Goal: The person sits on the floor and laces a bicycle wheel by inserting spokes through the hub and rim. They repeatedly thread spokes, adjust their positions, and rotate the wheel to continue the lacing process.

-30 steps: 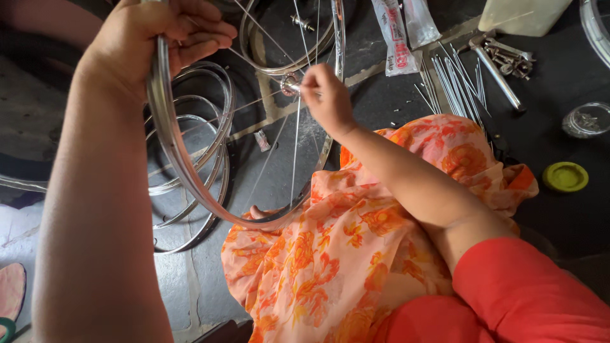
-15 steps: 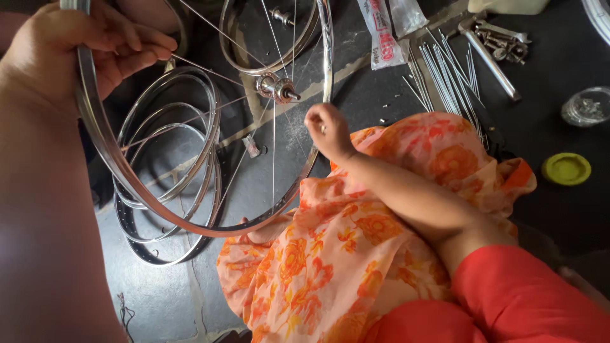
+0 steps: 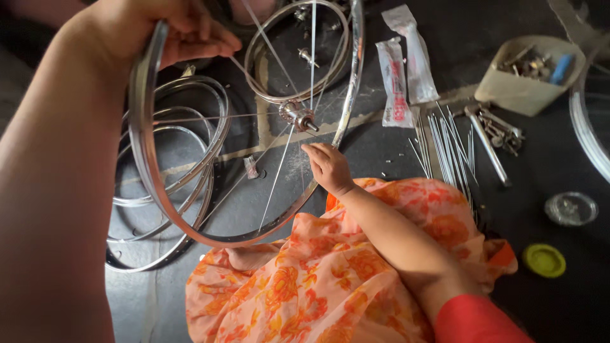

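Head view looks down on a shiny steel bicycle wheel rim (image 3: 147, 171), held tilted above the dark floor over a lap in orange flowered cloth (image 3: 330, 279). Left hand (image 3: 181, 28) is curled tight around its upper edge. Right hand (image 3: 327, 166), fingers loosely bent, pinches a thin silver spoke (image 3: 276, 181) near the metal hub (image 3: 297, 116). Keeping the rim steady should help while the spoke is guided straight.

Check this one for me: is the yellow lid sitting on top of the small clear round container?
No: the yellow lid lies by itself on the dark floor, apart from the clear round container farther from the person.
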